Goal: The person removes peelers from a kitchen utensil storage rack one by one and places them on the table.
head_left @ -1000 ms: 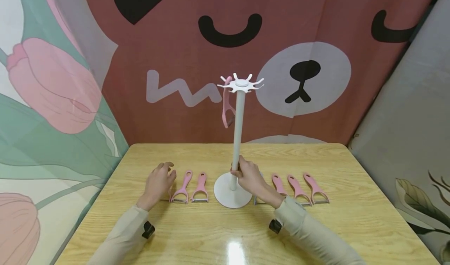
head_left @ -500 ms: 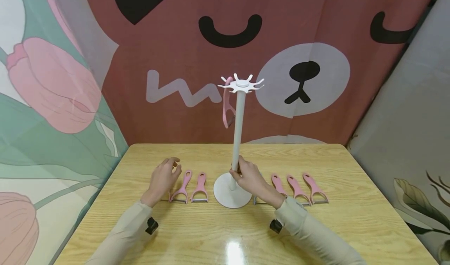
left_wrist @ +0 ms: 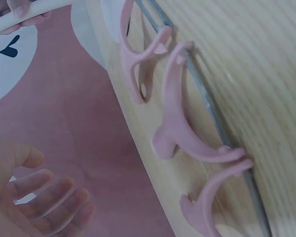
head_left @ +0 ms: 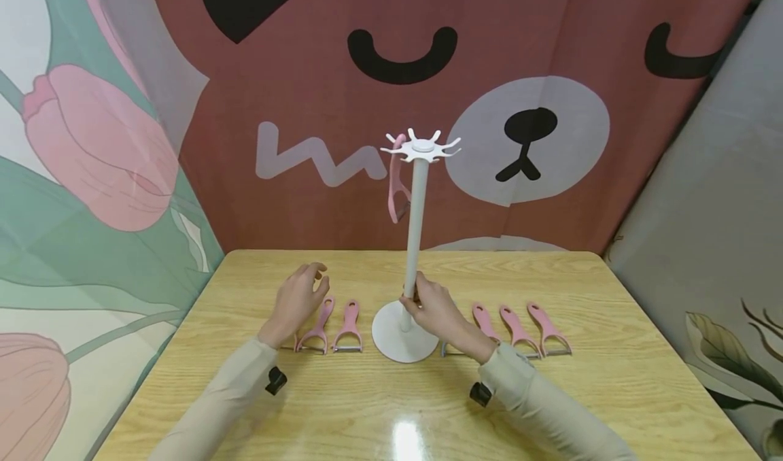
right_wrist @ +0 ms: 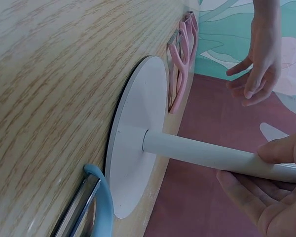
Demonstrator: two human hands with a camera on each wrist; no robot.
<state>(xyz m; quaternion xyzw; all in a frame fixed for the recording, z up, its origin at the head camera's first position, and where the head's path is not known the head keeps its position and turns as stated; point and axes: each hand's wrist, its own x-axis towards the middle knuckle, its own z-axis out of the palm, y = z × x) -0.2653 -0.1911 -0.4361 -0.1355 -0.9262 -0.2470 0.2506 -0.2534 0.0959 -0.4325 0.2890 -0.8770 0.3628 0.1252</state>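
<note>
A white stand [head_left: 415,223] with a round base and a ring of hooks on top stands mid-table. My right hand [head_left: 437,309] grips its pole low down, thumb and fingers around it. One pink peeler [head_left: 394,189] hangs from a left hook. My left hand [head_left: 298,302] hovers above the left peelers, fingers loosely bent, holding nothing. Beneath and beside it lie a pink peeler [left_wrist: 175,108], another pink peeler [head_left: 349,325] nearer the stand, and a third, partly hidden pink peeler [left_wrist: 207,202]. By the base, a blue peeler [right_wrist: 102,202] is mostly covered by my right arm in the head view.
Right of the stand lie several pink peelers, among them an outer one [head_left: 548,328] and a middle one [head_left: 516,328], partly behind my right forearm. The wooden table [head_left: 342,413] ends at a printed cloth backdrop [head_left: 293,209].
My left hand has moved right and slightly away from me over the left peelers, holding nothing. My right hand stays on the pole, and the stand has not moved.
</note>
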